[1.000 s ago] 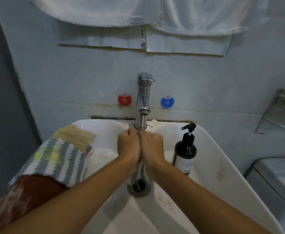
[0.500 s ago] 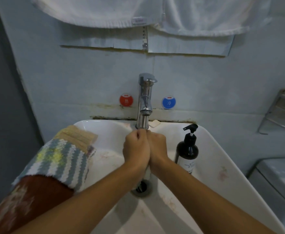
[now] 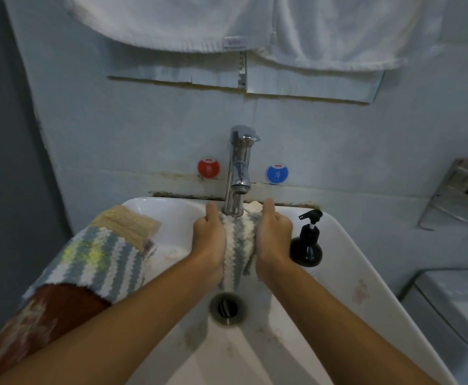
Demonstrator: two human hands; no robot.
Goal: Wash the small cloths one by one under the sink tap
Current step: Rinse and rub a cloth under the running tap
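In the lower part of the view, two bare forearms reach forward over the white sink [image 3: 371, 262]. Its basin holds no standing water that I can see; the drain [image 3: 228, 308] is open, and some brownish marks lie on the basin floor around it.

Just above the drain, the left hand [image 3: 210, 240] and the right hand [image 3: 274, 237] each close around one side of a striped cloth [image 3: 239, 251], with the thumbs pointing up toward the spout. Half a second ago both fists were pressed together and the cloth was hidden inside them; now the hands are apart and the cloth is stretched open between them, its grey and white stripes showing, and it hangs down toward the drain. I judge that the squeezing is finished and the person now spreads this cloth under the tap [image 3: 239, 173], either to rinse it again or to check it. I cannot tell whether water is running.

On the left rim of the sink lies a pile of other cloths [image 3: 99, 262], so more pieces seem to wait. On the right rim stands a dark pump bottle [image 3: 306, 245], just beside the right hand. Further back, white towels [image 3: 227, 20] hang on the wall.
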